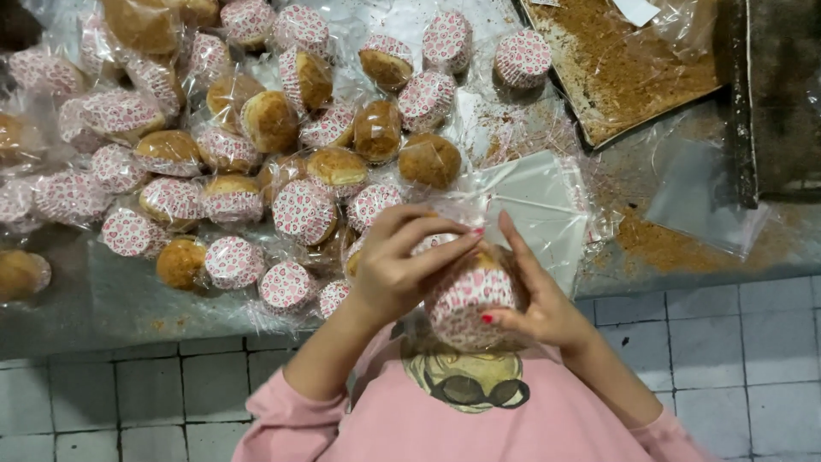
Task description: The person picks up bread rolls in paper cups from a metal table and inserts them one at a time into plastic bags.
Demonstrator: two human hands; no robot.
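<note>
1. My left hand and right hand meet around a muffin, held over the table's near edge.
2. A stack of bags lies on the table just behind my hands.
3. A heap of bagged muffins spreads to the left and behind.
4. A tray of crumbs sits far right, behind the bags.

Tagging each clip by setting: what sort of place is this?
Probably a small bakery's packing bench. Dozens of bagged muffins in patterned paper cups cover the steel table, a crumb-strewn baking tray sits beside them, and both hands hold one muffin above clear bags.
</note>
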